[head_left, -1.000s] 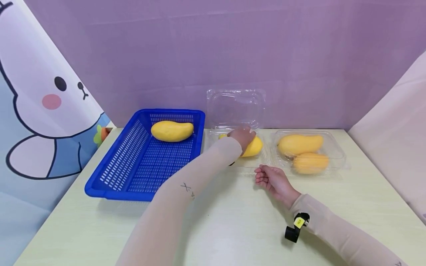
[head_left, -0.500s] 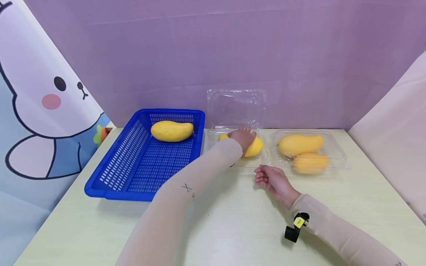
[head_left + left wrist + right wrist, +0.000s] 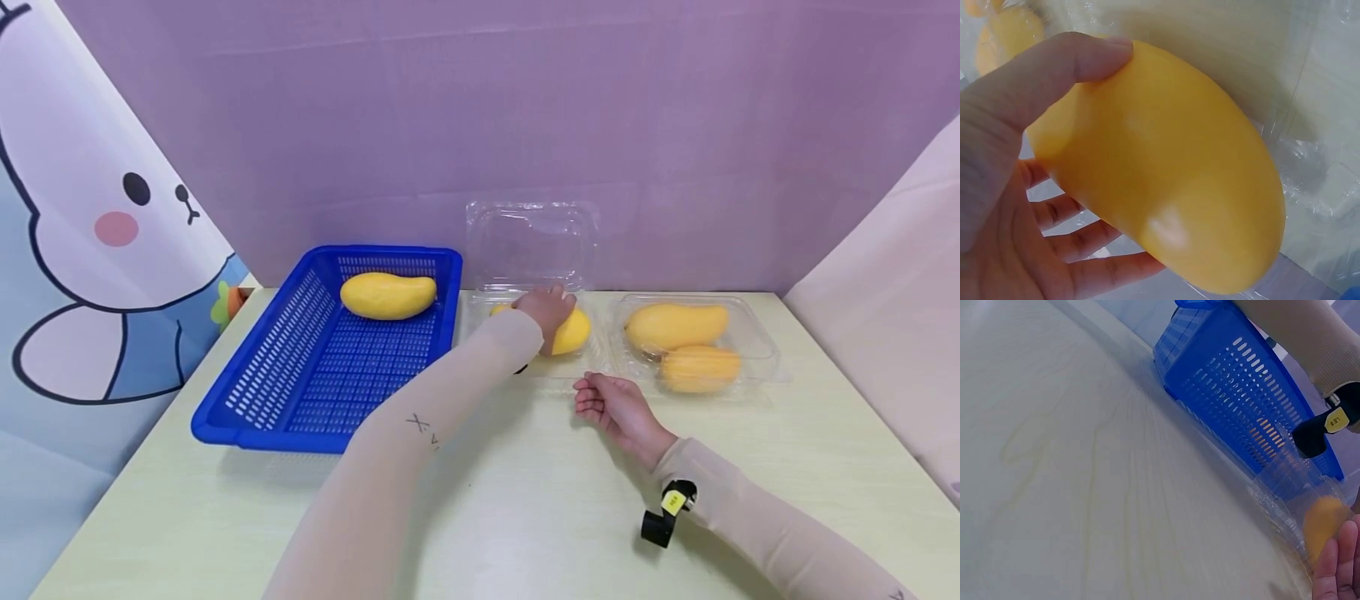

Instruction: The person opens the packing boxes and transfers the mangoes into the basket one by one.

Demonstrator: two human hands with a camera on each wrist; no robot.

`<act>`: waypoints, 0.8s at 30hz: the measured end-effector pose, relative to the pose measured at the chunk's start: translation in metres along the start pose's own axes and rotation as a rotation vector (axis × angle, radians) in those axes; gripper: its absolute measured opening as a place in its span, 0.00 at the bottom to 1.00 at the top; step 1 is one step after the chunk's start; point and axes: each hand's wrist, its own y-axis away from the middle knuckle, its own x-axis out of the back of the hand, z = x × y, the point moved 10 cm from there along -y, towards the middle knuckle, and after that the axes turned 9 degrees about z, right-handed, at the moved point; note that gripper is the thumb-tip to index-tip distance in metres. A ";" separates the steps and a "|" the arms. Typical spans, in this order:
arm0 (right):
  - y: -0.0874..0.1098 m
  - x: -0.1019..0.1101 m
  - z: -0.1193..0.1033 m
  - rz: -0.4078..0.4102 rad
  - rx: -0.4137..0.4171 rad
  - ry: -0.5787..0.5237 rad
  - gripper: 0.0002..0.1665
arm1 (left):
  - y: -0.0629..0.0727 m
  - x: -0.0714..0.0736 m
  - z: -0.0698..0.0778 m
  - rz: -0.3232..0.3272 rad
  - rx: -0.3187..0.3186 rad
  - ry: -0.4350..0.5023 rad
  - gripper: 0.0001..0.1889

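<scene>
While the left hand blocks much of its mango in the head view, left wrist view shows the grip: grasping that mango, thumb on its upper edge, fingertips partly hidden behind. Mango is at the open clear box, centre of frame; contact with the base can't be seen. Yellow shows either side of the hand; can't tell if one fruit. Raised lid faint against purple cloth. Right hand, lower right of centre: loosely curled, grip holding nothing; cut off at right wrist view's edge. Second clear box, right: two mangoes, softened by plastic. Blue basket, left: one whole mango, near-right corner behind left sleeve.
</scene>
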 end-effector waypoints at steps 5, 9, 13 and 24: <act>0.000 0.000 0.000 0.000 0.002 -0.003 0.25 | -0.007 0.002 -0.002 0.042 -0.036 0.014 0.45; 0.001 0.000 0.000 0.003 0.000 0.000 0.24 | -0.016 0.004 -0.008 0.084 -0.055 0.043 0.44; 0.002 0.000 0.001 0.009 -0.005 0.001 0.24 | -0.020 0.008 -0.016 0.107 -0.058 0.148 0.43; 0.004 0.000 0.001 0.018 -0.009 -0.011 0.24 | -0.001 0.037 -0.040 0.144 -0.075 0.229 0.45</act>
